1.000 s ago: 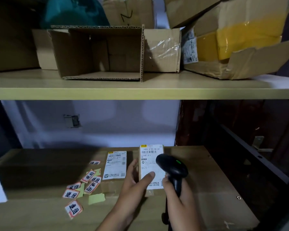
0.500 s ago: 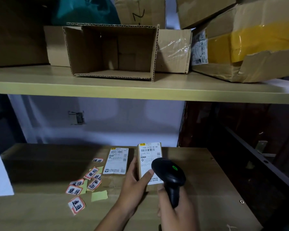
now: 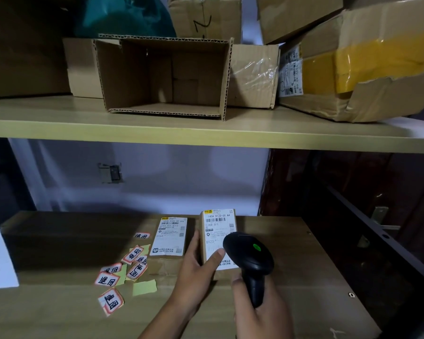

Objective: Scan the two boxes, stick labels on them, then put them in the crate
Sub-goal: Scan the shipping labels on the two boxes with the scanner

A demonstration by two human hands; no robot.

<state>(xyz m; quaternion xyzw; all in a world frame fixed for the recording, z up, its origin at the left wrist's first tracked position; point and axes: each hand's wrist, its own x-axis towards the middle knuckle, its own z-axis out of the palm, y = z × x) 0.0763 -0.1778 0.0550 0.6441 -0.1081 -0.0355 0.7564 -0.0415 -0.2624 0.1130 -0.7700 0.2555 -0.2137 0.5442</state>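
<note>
Scanning right-hand box [image 3: 218, 241], propped upright in left hand [image 3: 194, 267], thumb [image 3: 214, 256] across its label, long axis away from wrist | scanner [image 3: 249, 256] clenched in right hand [image 3: 260, 307], just right, aimed at label | second box [image 3: 168, 243] flat, touching left | stickers [image 3: 123, 270] further left, open shelf beyond.

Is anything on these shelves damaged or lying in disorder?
Yes. On the upper shelf, the yellow-taped carton at the right is torn and sits tilted. On the lower shelf, red-bordered stickers lie scattered at odd angles beside the two boxes.
</note>
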